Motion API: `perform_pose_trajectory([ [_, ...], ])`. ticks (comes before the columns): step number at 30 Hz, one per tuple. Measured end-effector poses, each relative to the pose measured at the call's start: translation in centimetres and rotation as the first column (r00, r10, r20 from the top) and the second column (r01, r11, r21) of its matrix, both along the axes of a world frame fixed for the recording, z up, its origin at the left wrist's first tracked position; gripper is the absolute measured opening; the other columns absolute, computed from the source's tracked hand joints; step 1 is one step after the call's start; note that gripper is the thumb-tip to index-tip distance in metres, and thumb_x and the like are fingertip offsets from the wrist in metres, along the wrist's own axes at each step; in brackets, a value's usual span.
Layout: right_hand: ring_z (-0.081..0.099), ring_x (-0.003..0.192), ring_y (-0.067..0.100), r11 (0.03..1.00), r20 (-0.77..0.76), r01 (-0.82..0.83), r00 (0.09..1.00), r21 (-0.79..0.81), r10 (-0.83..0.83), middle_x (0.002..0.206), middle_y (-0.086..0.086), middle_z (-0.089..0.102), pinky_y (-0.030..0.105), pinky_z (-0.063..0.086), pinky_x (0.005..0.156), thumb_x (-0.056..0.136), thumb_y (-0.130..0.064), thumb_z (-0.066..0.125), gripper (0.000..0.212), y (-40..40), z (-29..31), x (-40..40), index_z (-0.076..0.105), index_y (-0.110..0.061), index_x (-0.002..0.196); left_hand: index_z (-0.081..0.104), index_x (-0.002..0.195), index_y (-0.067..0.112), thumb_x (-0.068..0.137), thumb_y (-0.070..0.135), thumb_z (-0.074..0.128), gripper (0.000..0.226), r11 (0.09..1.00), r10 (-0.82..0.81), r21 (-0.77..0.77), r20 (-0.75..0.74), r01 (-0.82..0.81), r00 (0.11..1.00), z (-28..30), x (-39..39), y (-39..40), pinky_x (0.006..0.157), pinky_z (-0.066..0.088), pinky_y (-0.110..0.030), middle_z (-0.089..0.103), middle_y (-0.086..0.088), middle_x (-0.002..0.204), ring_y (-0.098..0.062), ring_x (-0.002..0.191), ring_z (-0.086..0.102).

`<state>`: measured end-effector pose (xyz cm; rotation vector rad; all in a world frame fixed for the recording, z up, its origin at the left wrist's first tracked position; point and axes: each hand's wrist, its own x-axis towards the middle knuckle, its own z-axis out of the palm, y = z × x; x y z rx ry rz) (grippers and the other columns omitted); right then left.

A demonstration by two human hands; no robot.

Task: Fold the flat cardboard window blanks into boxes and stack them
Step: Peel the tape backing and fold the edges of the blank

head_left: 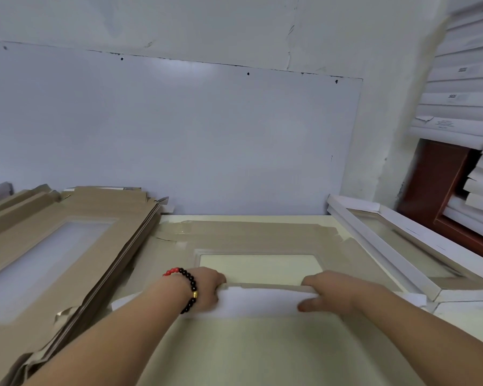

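Observation:
A flat brown cardboard blank (251,236) with a rectangular window lies on the pale table in front of me. Its near flap (262,302), white on the outside, stands folded up toward me. My left hand (205,288), with a bead bracelet at the wrist, grips the flap's left end, fingers curled over its top edge. At the flap's right end my right hand (326,291) grips it too, thumb on the white face. A folded white window box (396,246) lies at the right.
A thick pile of flat brown window blanks (67,238) covers the left side of the table. High stacks of white boxes (463,101) rise at the far right beside a red-brown frame (435,185). A white wall panel stands behind the table.

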<state>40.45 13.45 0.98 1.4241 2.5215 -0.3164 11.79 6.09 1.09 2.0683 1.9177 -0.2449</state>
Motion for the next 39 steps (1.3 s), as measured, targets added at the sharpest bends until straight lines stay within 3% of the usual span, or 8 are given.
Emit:
perform_pose_trajectory([
  [3,0.052,0.101,0.021,0.992,0.041,0.035,0.998,0.12,-0.04,0.112,-0.003,0.06,0.035,0.043,0.087,0.073,-0.082,0.044,0.073,0.6,-1.2,-0.1,0.045,-0.031,0.126,0.043,0.133,0.029,0.085,0.025,0.043,0.048,0.987,0.015,0.162,-0.075,-0.003,0.997,-1.1,-0.3,0.5,0.087,0.045,-0.03,0.06,0.002,0.118,-0.021,0.103,0.057],
  [5,0.045,0.122,0.024,0.96,0.139,-0.044,0.99,0.275,0.006,0.13,0.0,0.054,0.042,0.025,0.111,0.075,-0.084,0.034,0.085,0.9,-2.0,-0.3,0.035,-0.028,0.14,0.025,0.146,0.032,0.083,0.027,0.046,0.066,0.961,0.004,0.274,-0.166,0.042,0.986,-2.3,-0.2,0.8,0.109,0.031,-0.036,0.049,0.001,0.138,-0.023,0.129,0.042],
  [10,-0.003,0.149,0.02,0.865,0.102,-0.165,0.986,0.473,0.132,0.162,-0.002,-0.003,0.045,-0.02,0.112,0.088,-0.07,0.026,0.087,-0.6,-3.5,-2.5,0.0,-0.021,0.154,-0.008,0.152,0.027,0.09,0.033,0.043,0.081,0.92,-0.04,0.379,-0.159,0.099,0.986,-4.8,0.7,0.2,0.116,-0.012,-0.045,-0.006,0.0,0.161,-0.028,0.147,-0.013],
  [16,0.044,0.134,0.024,0.807,0.003,-0.25,0.956,0.535,0.295,0.146,0.006,0.046,0.043,0.024,0.104,0.078,-0.045,0.048,0.068,-5.4,-6.4,-7.8,0.053,-0.013,0.137,-0.03,0.142,0.018,0.093,0.059,0.008,0.075,0.905,-0.099,0.392,-0.181,0.164,0.978,-8.2,3.2,-0.7,0.108,-0.03,-0.046,-0.038,-0.001,0.15,-0.028,0.129,-0.046],
  [20,0.037,0.138,0.014,0.852,0.021,-0.27,0.956,0.449,0.292,0.148,-0.003,0.044,0.036,0.02,0.107,0.093,-0.042,0.028,0.057,-5.3,-6.6,-7.8,0.051,-0.018,0.139,-0.022,0.148,0.024,0.09,0.067,0.005,0.077,0.95,-0.075,0.293,-0.132,0.111,0.988,-8.9,2.7,-0.6,0.111,-0.025,-0.044,-0.037,0.003,0.149,-0.021,0.134,-0.041],
  [24,-0.032,0.135,0.003,0.911,-0.033,-0.301,0.946,0.28,0.323,0.159,-0.009,-0.017,0.02,-0.023,0.107,0.098,-0.052,0.01,0.066,-2.9,-7.6,-5.2,-0.005,-0.021,0.154,-0.011,0.152,0.025,0.09,0.069,0.005,0.078,0.976,-0.033,0.211,-0.091,0.051,0.995,-8.7,0.9,-0.5,0.116,-0.015,-0.041,-0.022,0.009,0.157,-0.013,0.143,-0.024],
  [30,-0.032,0.134,0.001,0.961,0.01,-0.083,0.997,0.263,0.083,0.148,-0.014,-0.031,0.015,-0.028,0.101,0.101,-0.051,0.014,0.064,-0.3,-7.8,2.2,-0.013,-0.024,0.152,-0.01,0.153,0.021,0.094,0.062,0.007,0.074,0.973,0.114,0.21,-0.084,-0.094,0.99,-8.6,-4.5,-1.5,0.118,-0.01,-0.034,-0.019,0.006,0.158,-0.012,0.145,-0.02],
  [39,-0.018,0.14,-0.002,0.955,0.004,0.193,0.98,0.227,-0.199,0.158,-0.01,-0.017,0.025,-0.009,0.115,0.101,-0.049,0.011,0.062,1.0,-7.8,10.1,-0.016,-0.022,0.15,-0.011,0.152,0.021,0.095,0.062,0.007,0.073,0.953,0.23,0.218,-0.076,-0.208,0.97,-9.1,-8.7,-2.5,0.118,-0.01,-0.032,-0.018,0.007,0.158,-0.011,0.145,-0.017],
])
